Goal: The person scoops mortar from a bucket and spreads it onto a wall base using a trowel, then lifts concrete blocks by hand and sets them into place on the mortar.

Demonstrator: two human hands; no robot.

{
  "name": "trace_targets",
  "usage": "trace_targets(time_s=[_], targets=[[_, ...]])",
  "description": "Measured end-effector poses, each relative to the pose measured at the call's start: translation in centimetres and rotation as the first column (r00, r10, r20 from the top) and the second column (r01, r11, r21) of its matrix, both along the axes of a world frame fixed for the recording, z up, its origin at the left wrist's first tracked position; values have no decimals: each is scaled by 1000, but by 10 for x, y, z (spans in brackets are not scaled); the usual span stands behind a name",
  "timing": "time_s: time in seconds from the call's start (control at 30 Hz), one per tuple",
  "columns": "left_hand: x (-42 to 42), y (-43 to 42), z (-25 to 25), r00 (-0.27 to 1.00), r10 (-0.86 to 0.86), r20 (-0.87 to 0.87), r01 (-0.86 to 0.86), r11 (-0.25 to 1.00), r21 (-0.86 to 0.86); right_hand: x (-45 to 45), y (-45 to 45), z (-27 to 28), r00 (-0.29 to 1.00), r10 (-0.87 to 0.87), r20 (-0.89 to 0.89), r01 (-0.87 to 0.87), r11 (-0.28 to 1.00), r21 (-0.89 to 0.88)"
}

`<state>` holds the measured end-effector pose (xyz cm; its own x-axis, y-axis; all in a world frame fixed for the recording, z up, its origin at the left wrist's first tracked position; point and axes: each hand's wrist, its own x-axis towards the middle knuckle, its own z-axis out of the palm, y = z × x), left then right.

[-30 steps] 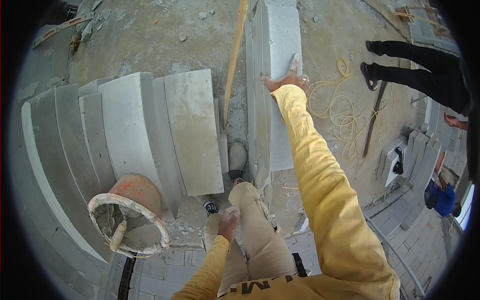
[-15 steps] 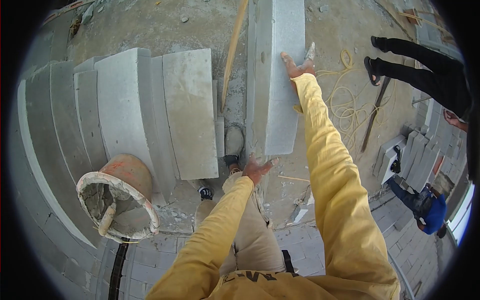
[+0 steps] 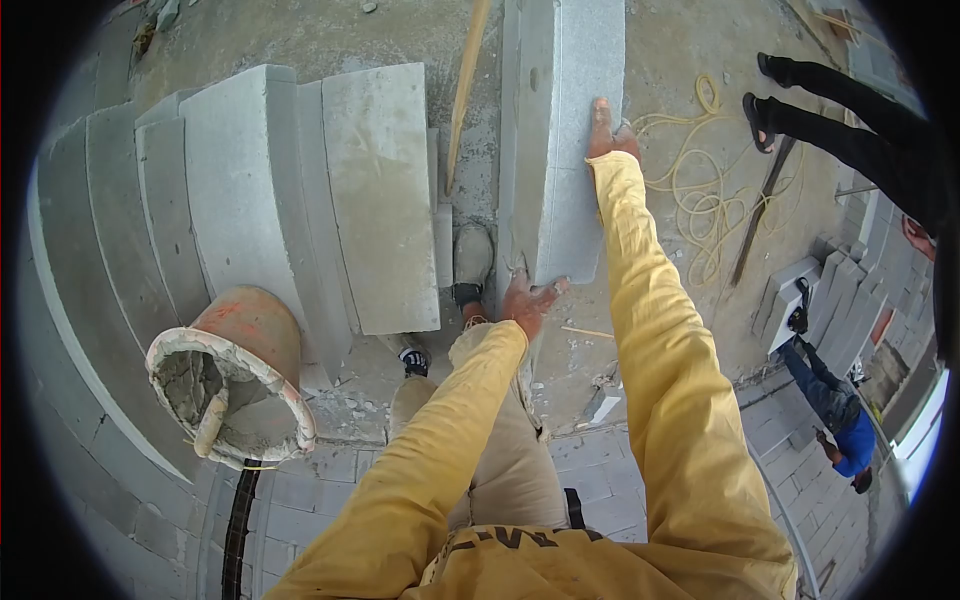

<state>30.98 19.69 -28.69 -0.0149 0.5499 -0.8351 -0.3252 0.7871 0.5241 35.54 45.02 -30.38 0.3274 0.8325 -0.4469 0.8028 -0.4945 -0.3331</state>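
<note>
Touching near end of the block (image 3: 572, 228) with the left hand (image 3: 528, 303), fingers spread apart, and bringing the right hand (image 3: 614, 138) against its outer edge, fingers slightly apart, not clamped as far as visible. Already lying on top of the low wall (image 3: 530, 110), seemingly in line with it; impossible to tell from here about its final fit or about mortar below. Not yet placed on this wall: stacked blocks (image 3: 380, 200) at the left, behind the bucket (image 3: 258, 322) of wet mortar (image 3: 262, 425).
</note>
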Motion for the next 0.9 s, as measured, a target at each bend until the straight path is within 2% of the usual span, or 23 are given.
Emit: trace_targets(time_s=[0.1,0.2,0.3,0.4,0.5,0.63,0.73,0.83,0.9], targets=[[0,-1,1,981,137,135,-138,990,-5,-6,1,8,1000,-18,17,18,1000,-25],[3,-9,-14,994,76,80,-80,995,50,-8,1,10,999,-23,24,24,999,-47],[1,-4,-7,955,193,227,-197,980,-4,-8,1,7,998,-38,53,40,998,-40],[16,-17,-29,931,282,231,-311,945,100,-8,0,5,996,-43,75,46,998,-40],[7,-12,-20,978,125,166,-137,988,64,-8,-1,9,998,-43,47,44,999,-19],[16,-21,-34,959,170,227,-182,983,35,-7,-1,13,999,-41,15,41,999,-12],[19,-19,-37,956,201,216,-227,968,103,-6,-1,12,999,-42,34,43,999,-33],[18,-23,-34,911,247,331,-261,965,-2,-5,0,14,999,-31,30,32,998,-47],[18,-24,-34,939,196,283,-207,978,9,-4,0,15,999,-27,20,29,997,-73]])
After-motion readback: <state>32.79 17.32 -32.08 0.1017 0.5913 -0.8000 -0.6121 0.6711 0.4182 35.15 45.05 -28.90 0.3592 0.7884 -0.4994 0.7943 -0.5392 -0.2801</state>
